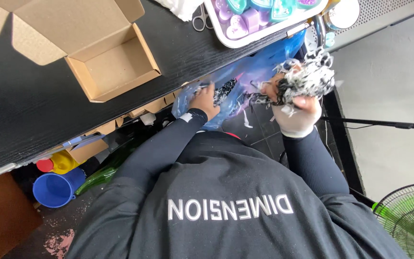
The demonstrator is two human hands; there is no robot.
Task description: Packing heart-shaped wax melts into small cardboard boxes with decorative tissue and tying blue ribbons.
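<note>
Two hands work just below the edge of a black, wood-grained desk [34, 105]. The right hand [297, 111], in a pale glove, has its fingers [307, 102] curled tight around a tangled wad of black-and-white shredded paper [307, 79], crinkly strips sticking out in all directions. The left hand [205, 100], bare below a dark sleeve, reaches into a thin, glossy blue plastic bag [245, 76] that hangs off the desk edge; its fingers are mostly hidden against the film, so whether they pinch anything cannot be told, though more dark shreds [225, 91] lie just beside them in the bag. On the desk sits one open brown cardboard box [113, 64], flaps spread and corrugated walls bare. Farther along stand one white rectangular tray [235, 42] holding several small pastel soaps, heart-shaped and blocky, and one pair of small metal scissors [199, 19] just beside it. Below the desk are one round blue plastic tub [56, 188] and one yellow container with a red cap [61, 162]. One green-bladed fan behind a wire grille [410, 218] stands on the floor at the right.
</note>
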